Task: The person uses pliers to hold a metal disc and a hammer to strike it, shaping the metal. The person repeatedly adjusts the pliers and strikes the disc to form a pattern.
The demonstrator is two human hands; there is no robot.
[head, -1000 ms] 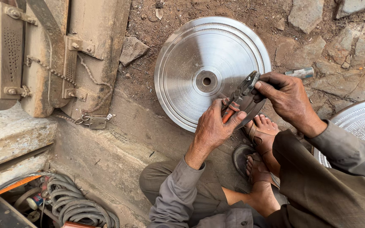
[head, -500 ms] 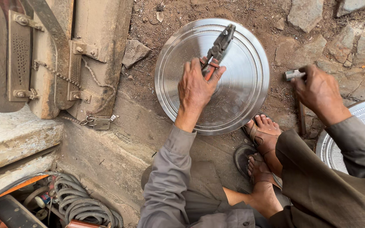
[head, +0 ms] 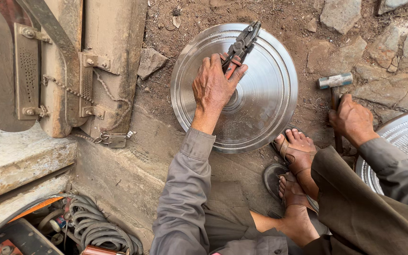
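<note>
Lying on the dirt ground at upper centre of the frame, the large round shiny metal disc with ringed grooves (head: 260,94) sits tilted against the earth. Over its middle rests the left hand (head: 213,87), its grip pinching the red handles of dark steel pliers (head: 240,46) that point toward the upper rim. At right, the right hand (head: 351,119) has its grip pressed around the wooden handle of a small grey-headed hammer (head: 335,81) on the ground.
</note>
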